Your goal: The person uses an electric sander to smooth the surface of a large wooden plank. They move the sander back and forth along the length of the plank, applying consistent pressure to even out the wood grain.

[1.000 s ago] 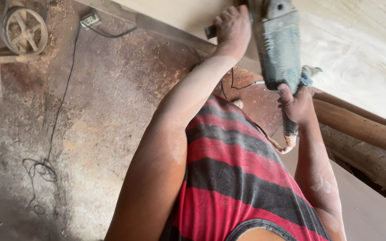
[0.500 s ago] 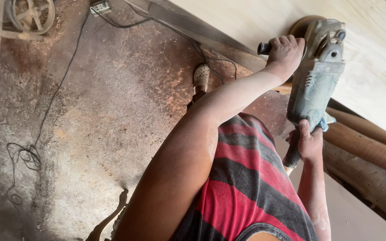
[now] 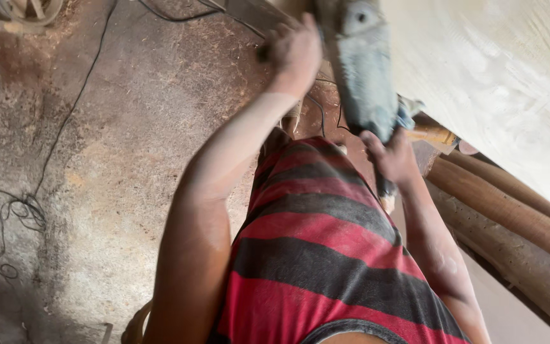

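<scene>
The left hand (image 3: 294, 48) grips the side handle of a grey grinder (image 3: 364, 76). The right hand (image 3: 393, 159) clasps its rear grip. The grinder sits against a pale board (image 3: 498, 83) at far right.

The concrete floor (image 3: 116, 159) is stained, dusty and strewn with sawdust. A thin black cable (image 3: 65, 121) runs across it and ends in a loose tangle at its lower end. Well to the right of the cable, round wooden logs (image 3: 510, 216) lie side by side under a pale wooden board (image 3: 498, 70).
</scene>
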